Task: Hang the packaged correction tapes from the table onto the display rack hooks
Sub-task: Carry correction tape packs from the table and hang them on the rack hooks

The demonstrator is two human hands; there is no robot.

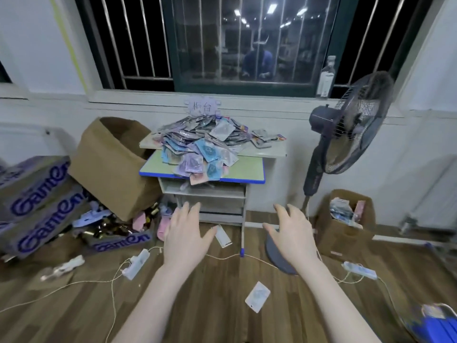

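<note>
Both hands are empty with fingers spread, the left hand [184, 240] and right hand [291, 237] reaching forward. Beyond them the packaged correction tapes [202, 147] lie heaped on the counter [249, 173], flat and pointing every way, none hung; no rack in view.

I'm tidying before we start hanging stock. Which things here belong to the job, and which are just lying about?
For the job:
pile of packets on the desk
left hand, right hand, both empty

Lying about:
fan
cardboard boxes
power strip
bottle
</note>
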